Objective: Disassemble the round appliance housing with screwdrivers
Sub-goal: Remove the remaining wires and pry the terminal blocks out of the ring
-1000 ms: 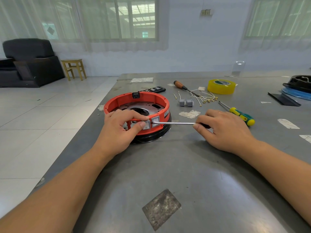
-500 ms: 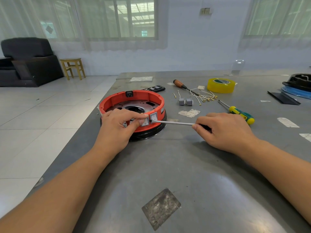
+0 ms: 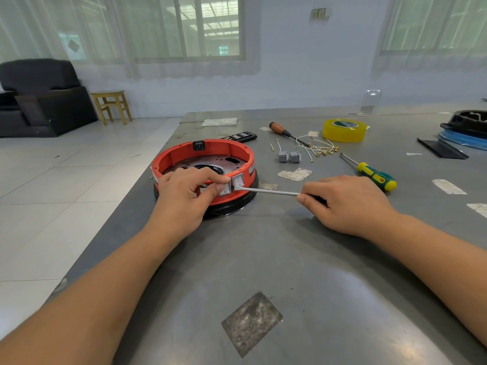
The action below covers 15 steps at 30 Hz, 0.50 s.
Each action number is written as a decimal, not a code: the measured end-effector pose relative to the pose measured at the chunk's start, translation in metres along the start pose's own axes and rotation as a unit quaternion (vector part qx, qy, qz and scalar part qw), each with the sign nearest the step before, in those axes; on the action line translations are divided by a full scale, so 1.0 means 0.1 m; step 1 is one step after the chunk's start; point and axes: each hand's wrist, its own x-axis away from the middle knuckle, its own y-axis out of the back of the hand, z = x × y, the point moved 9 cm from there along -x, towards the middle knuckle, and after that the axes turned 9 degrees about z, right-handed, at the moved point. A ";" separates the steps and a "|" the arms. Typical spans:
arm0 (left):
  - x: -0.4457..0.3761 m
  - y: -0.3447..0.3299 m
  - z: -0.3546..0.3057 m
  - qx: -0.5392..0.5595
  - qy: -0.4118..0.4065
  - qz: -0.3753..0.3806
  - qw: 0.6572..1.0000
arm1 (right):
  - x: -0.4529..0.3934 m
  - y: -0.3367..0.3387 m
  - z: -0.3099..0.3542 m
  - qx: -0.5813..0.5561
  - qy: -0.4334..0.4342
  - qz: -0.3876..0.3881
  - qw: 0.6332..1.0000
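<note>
A round orange housing [image 3: 184, 156] on a black base sits at the left part of the grey table. Two grey rocker switches are set in its near wall. My left hand [image 3: 181, 198] grips that near wall, its thumb and forefinger pinching the left switch [image 3: 225, 191]. My right hand [image 3: 345, 204] grips a screwdriver [image 3: 266, 191] by its dark handle. The silver shaft lies almost flat and its tip touches the lower edge of the right switch [image 3: 238, 181].
Behind the housing lie a wooden-handled screwdriver [image 3: 279, 129], two loose grey switches [image 3: 288, 156], small wires with brass terminals [image 3: 320, 148], a yellow tape roll [image 3: 344, 129], a green-yellow screwdriver [image 3: 375, 176] and a black remote [image 3: 241, 136]. Black and blue parts [image 3: 467, 127] sit far right. The table's left edge is close to the housing.
The housing has turned and slid a little to the left under my left hand. The screwdriver tip stays at the switches. My right hand has barely moved.
</note>
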 end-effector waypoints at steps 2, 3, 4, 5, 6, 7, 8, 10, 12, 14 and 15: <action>-0.01 -0.01 -0.02 0.005 0.005 0.021 1.000 | 0.00 0.02 0.00 0.010 -0.001 -0.020 1.000; -0.02 -0.01 -0.03 0.009 0.010 0.030 0.999 | 0.00 0.03 -0.01 0.017 -0.002 -0.028 0.999; -0.03 -0.01 -0.04 0.013 0.015 0.038 0.999 | -0.01 0.03 -0.01 0.024 -0.001 -0.033 0.999; -0.03 -0.01 -0.05 0.018 0.022 0.045 0.999 | -0.02 0.03 -0.02 0.027 0.003 -0.038 0.999; -0.03 -0.01 -0.06 0.023 0.028 0.053 0.998 | -0.03 0.04 -0.03 0.029 0.010 -0.043 0.999; -0.03 0.00 -0.06 0.028 0.034 0.062 0.997 | -0.05 0.05 -0.03 0.029 0.018 -0.050 0.998; -0.03 0.00 -0.06 0.035 0.039 0.071 0.996 | -0.07 0.06 -0.04 0.031 0.027 -0.058 0.998; -0.03 0.00 -0.06 0.041 0.047 0.082 0.995 | -0.13 0.05 -0.05 0.034 0.042 -0.064 0.996; -0.02 0.02 -0.07 0.046 0.050 0.088 0.994 | -0.19 0.00 -0.07 0.042 0.047 -0.059 0.996; -0.02 0.02 -0.07 0.052 0.055 0.096 0.993 | -0.23 -0.03 -0.10 0.056 0.040 -0.058 0.996; -0.02 0.01 -0.06 0.052 0.057 0.100 0.992 | -0.24 -0.04 -0.11 0.066 0.035 -0.059 0.995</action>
